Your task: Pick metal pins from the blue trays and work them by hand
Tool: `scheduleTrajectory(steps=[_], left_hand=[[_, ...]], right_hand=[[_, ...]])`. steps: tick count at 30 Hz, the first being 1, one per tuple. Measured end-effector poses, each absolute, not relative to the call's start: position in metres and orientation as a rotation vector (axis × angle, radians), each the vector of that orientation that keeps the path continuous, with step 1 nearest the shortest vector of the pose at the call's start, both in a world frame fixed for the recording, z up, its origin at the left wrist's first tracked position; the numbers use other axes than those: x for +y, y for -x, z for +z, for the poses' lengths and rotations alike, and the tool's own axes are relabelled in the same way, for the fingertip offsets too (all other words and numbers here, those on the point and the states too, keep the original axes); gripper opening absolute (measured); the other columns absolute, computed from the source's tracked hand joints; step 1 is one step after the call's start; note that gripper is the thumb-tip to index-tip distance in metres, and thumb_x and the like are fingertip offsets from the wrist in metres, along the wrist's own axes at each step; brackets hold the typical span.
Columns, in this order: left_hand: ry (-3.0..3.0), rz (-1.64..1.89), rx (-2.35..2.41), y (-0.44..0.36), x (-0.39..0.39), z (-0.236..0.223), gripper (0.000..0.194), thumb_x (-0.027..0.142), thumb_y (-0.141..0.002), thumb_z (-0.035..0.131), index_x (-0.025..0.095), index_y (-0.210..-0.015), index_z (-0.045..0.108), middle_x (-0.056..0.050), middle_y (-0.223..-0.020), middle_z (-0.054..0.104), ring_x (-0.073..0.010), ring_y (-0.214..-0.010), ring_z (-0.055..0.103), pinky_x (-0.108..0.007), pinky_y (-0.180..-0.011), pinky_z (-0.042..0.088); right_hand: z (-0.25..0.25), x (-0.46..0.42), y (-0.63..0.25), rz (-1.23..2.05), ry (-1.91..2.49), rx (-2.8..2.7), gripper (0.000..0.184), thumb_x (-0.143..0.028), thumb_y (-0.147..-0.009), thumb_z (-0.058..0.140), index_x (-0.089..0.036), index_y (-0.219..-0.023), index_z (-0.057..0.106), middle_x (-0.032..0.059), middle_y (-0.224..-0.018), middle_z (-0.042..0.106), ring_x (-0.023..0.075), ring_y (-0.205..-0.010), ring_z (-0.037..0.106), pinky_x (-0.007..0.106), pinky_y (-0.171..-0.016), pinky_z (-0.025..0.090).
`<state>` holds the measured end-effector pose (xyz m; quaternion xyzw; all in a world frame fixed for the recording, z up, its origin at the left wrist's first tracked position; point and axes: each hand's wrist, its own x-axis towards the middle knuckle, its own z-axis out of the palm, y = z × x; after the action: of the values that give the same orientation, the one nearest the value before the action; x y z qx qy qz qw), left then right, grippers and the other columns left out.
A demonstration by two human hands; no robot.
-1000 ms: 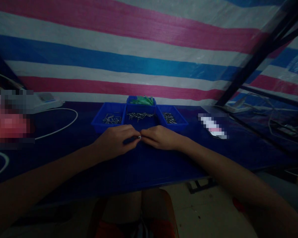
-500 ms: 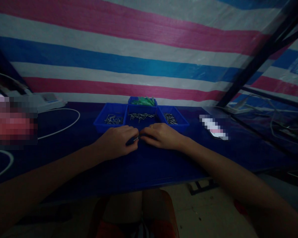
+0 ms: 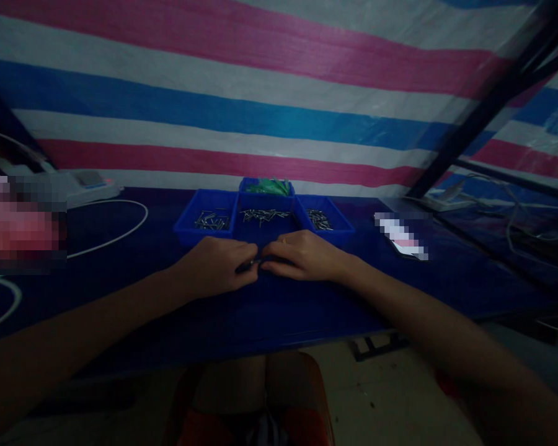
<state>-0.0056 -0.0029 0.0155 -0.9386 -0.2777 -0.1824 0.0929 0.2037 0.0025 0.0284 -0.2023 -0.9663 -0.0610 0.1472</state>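
Over the near middle of the blue table, my left hand is closed in a pinch, with a small, slim metal piece showing between its thumb and fingers. My right hand meets it fingertip to fingertip, its thumb and fingers pressed together; what lies in that pinch is too small to make out. Just behind my hands lies a loose pile of thin metal screw-like pieces. Blue bins stand on both sides: the left bin and the right bin hold similar pieces.
Behind the pile, a third blue bin holds green material. A phone-like object, partly blurred out, lies to the right. A white cable loops at left near a white device. A striped sheet hangs behind the table.
The view has shifted slightly. Both hands stay together in nearly the same place; the metal piece in my left fingers now shows darker and at a slightly different angle.
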Motion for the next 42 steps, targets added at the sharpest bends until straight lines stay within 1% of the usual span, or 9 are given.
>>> scheduleTrajectory(steps=[4, 7, 11, 16, 20, 29, 34, 38, 42], left_hand=[[2.779, -0.476, -0.78, 0.005, -0.003, 0.014, 0.02, 0.025, -0.081, 0.045, 0.018, -0.063, 0.047, 0.004, -0.054, 0.052, -0.0097, -0.048, 0.051, -0.023, -0.046, 0.029], [2.784, -0.456, -0.864, 0.004, -0.003, 0.015, 0.02, 0.028, -0.083, 0.046, 0.018, -0.066, 0.048, 0.005, -0.053, 0.051, -0.0096, -0.049, 0.052, -0.022, -0.047, 0.03], [2.774, -0.459, -0.995, 0.006, -0.004, 0.016, 0.02, 0.035, -0.084, 0.046, 0.018, -0.076, 0.052, 0.004, -0.057, 0.054, -0.0098, -0.05, 0.053, -0.021, -0.048, 0.031], [2.791, -0.542, -0.942, 0.006, -0.004, 0.019, 0.019, 0.027, -0.083, 0.042, 0.018, -0.074, 0.055, 0.003, -0.059, 0.057, -0.0098, -0.055, 0.055, -0.022, -0.053, 0.035], [2.786, -0.588, -0.959, 0.005, -0.004, 0.021, 0.016, 0.024, -0.08, 0.043, 0.018, -0.076, 0.058, 0.003, -0.061, 0.058, -0.0101, -0.056, 0.056, -0.022, -0.054, 0.036], [2.744, -0.615, -1.18, 0.005, 0.0, 0.02, 0.017, 0.028, -0.082, 0.044, 0.019, -0.083, 0.058, 0.003, -0.062, 0.06, -0.01, -0.053, 0.055, -0.021, -0.049, 0.034], [2.806, -0.653, -1.052, 0.006, 0.001, 0.017, 0.019, 0.027, -0.086, 0.041, 0.017, -0.09, 0.057, 0.0, -0.078, 0.063, -0.0113, -0.069, 0.059, -0.022, -0.062, 0.041], [2.783, -0.651, -1.075, 0.009, 0.006, 0.015, 0.023, 0.029, -0.09, 0.037, 0.017, -0.092, 0.057, -0.003, -0.088, 0.062, -0.0147, -0.082, 0.059, -0.026, -0.072, 0.043], [2.841, -0.584, -1.13, 0.007, 0.007, 0.013, 0.02, 0.027, -0.088, 0.041, 0.018, -0.091, 0.059, -0.002, -0.087, 0.063, -0.0154, -0.082, 0.06, -0.026, -0.07, 0.043]], right_hand=[[0.028, 0.003, -0.203, -0.168, 0.583, -2.828, 0.034, -0.034, -0.093, 0.031, -0.012, -0.091, 0.057, 0.0027, -0.067, 0.054, 0.0108, -0.06, 0.048, 0.023, -0.059, 0.036], [0.027, 0.003, -0.203, -0.155, 0.6, -2.849, 0.031, -0.029, -0.091, 0.031, -0.013, -0.088, 0.056, 0.0022, -0.066, 0.053, 0.0106, -0.059, 0.046, 0.024, -0.058, 0.035], [0.028, 0.004, -0.204, -0.147, 0.662, -2.809, 0.029, -0.029, -0.09, 0.032, -0.013, -0.086, 0.056, 0.0021, -0.066, 0.051, 0.0104, -0.058, 0.044, 0.024, -0.058, 0.034], [0.032, 0.005, -0.206, -0.113, 0.729, -2.783, 0.029, -0.03, -0.089, 0.033, -0.013, -0.087, 0.056, 0.0023, -0.066, 0.051, 0.0107, -0.057, 0.045, 0.025, -0.057, 0.033], [0.034, 0.004, -0.206, -0.126, 0.76, -2.789, 0.029, -0.03, -0.089, 0.033, -0.013, -0.086, 0.056, 0.0019, -0.065, 0.051, 0.0107, -0.057, 0.045, 0.024, -0.056, 0.032], [0.036, 0.008, -0.209, -0.101, 0.921, -2.774, 0.023, -0.027, -0.086, 0.036, -0.014, -0.088, 0.055, 0.0027, -0.069, 0.054, 0.0105, -0.058, 0.045, 0.024, -0.056, 0.031], [0.03, 0.009, -0.207, 0.057, 0.889, -2.863, 0.018, -0.025, -0.085, 0.039, -0.014, -0.085, 0.054, 0.0016, -0.068, 0.055, 0.0093, -0.057, 0.045, 0.023, -0.056, 0.031], [0.032, 0.011, -0.209, 0.057, 0.911, -2.793, 0.018, -0.024, -0.084, 0.04, -0.013, -0.086, 0.055, 0.002, -0.069, 0.056, 0.0096, -0.058, 0.046, 0.023, -0.057, 0.032], [0.036, 0.009, -0.21, 0.097, 0.867, -2.692, 0.02, -0.026, -0.086, 0.04, -0.013, -0.087, 0.056, 0.0021, -0.07, 0.057, 0.0099, -0.061, 0.049, 0.024, -0.06, 0.034]])
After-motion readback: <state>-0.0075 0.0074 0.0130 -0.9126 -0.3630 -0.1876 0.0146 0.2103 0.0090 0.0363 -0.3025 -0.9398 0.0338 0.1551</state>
